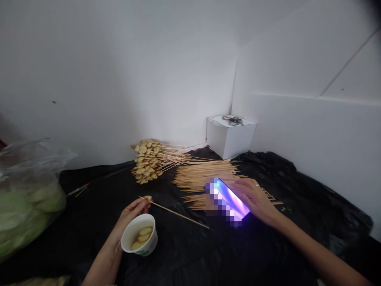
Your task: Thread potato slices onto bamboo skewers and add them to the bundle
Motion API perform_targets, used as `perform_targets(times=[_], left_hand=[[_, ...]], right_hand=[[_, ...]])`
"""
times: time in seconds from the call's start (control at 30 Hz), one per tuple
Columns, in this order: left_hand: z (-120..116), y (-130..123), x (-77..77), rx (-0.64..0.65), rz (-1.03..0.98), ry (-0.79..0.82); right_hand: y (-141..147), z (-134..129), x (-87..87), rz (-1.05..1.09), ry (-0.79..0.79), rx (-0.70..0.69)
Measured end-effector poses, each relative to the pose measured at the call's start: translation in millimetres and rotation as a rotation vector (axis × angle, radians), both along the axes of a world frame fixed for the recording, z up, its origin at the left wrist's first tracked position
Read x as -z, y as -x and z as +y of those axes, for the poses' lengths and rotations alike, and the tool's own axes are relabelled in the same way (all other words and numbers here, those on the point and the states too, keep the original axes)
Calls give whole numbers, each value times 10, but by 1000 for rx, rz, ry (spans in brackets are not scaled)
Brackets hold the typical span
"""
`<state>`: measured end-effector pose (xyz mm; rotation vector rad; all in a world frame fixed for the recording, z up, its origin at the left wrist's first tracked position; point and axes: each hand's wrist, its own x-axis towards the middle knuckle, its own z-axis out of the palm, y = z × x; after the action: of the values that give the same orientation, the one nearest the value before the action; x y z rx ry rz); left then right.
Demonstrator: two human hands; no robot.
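My left hand [135, 209] pinches a potato slice [148, 198] on the end of a thin wooden skewer [178, 215], whose bare length slopes down to the right over the black sheet. Just below that hand stands a white paper cup [139, 235] with several pale slices inside. My right hand [255, 197] grips a phone [233, 198] by its far right edge. The lit screen glows purple and blue, partly covered by a pixelated patch. Under and behind the phone lie many bare skewers [205, 174] in a bundle.
Skewered slices [147, 159] are piled at the back by the wall. A white box [230, 137] with small dark items on top fills the corner. Clear plastic bags [29, 198] of green produce sit at left. Black plastic sheeting [184, 262] covers the table.
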<state>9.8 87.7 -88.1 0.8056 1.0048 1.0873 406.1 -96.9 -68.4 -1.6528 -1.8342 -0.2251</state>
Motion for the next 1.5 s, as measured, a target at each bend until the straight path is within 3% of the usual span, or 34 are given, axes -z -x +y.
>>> perform_targets(times=[0.13,0.27,0.77,1.2,1.5], left_hand=[[-4,-23,-33,-25,8,-3],[-1,-32,-31,-40,7,16],[-7,-10,-36,16,8,-7],[-16,-27,-34,-8,13,-16],[-6,-14,-28,-11,16,-9]], right_hand=[[67,-248,73,-61,42,-7],[201,-320,68,-125,102,-46],[318,-293,88,-220,144,-49],[135,-235,123,-217,99,21],[171,-290,143,-198,112,40]])
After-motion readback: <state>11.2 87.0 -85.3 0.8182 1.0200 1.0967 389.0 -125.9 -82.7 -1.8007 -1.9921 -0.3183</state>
